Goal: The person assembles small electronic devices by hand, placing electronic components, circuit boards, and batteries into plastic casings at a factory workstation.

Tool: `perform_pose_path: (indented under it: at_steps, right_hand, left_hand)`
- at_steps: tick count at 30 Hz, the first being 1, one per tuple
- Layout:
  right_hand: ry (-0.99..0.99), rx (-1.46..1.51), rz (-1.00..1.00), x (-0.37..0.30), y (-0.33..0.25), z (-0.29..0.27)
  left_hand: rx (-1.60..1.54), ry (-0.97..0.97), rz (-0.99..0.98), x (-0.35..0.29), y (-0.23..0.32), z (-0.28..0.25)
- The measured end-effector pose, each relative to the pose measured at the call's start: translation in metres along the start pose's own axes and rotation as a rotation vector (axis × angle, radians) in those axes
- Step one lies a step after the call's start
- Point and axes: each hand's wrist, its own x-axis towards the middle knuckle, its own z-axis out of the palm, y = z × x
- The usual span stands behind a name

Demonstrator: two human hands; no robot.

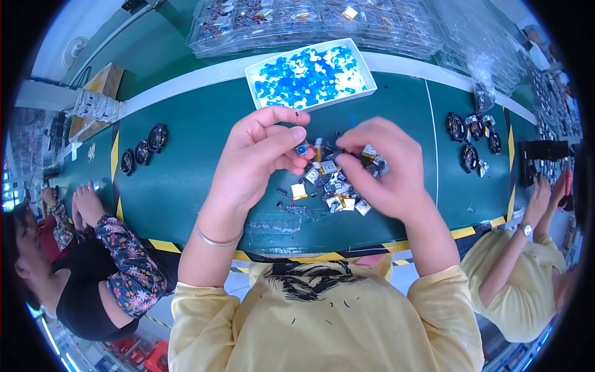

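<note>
My left hand is raised over the green table, its thumb and fingers pinched on a small blue and dark electronic part. A metal bangle circles that wrist. Close by on the right, my right hand hangs over a heap of small electronic parts, slightly blurred. Its fingers curl toward the thumb; whatever lies between them is too small to make out. The heap mixes silver and yellow battery-like squares, black pieces and short wires. It partly disappears under my right hand.
Beyond my hands stands a white box of small blue and white pieces. Clear plastic trays of parts lie farther back. Round black housings sit at left, and more black housings at right. Co-workers work on both sides.
</note>
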Motion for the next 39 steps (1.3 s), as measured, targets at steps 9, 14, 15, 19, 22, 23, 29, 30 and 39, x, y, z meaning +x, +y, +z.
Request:
perform_pose_path:
  at_steps: [9,14,15,19,22,23,29,30,39]
  right_hand:
    - [0.099,0.313,0.081,-0.009,0.001,0.015]
    - [0.147,0.758,0.353,-0.007,-0.007,0.006]
    - [0.108,0.836,0.367,-0.007,-0.005,0.004]
    - [-0.119,0.963,0.346,-0.004,-0.003,-0.001]
    - [-0.104,0.922,0.418,-0.007,-0.003,-0.003]
    - [-0.105,0.923,0.417,-0.007,-0.004,0.000]
    - [0.033,0.398,0.230,-0.009,0.006,0.013]
    - [0.029,0.344,0.159,-0.008,0.005,0.014]
    - [0.143,0.185,0.033,-0.005,0.008,0.009]
  left_hand:
    - [0.363,0.035,0.254,0.000,-0.011,0.012]
    - [0.970,-0.018,0.782,-0.002,-0.015,0.018]
    - [0.869,-0.037,0.634,-0.006,-0.018,0.020]
    - [0.493,-0.050,0.370,-0.010,-0.023,0.022]
    - [0.569,-0.066,0.334,-0.013,-0.017,0.024]
    - [0.569,-0.064,0.334,-0.013,-0.018,0.024]
    - [0.606,-0.073,0.335,-0.013,-0.023,0.024]
    - [0.627,-0.071,0.339,-0.014,-0.022,0.025]
    - [0.655,-0.029,0.360,-0.015,-0.021,0.024]
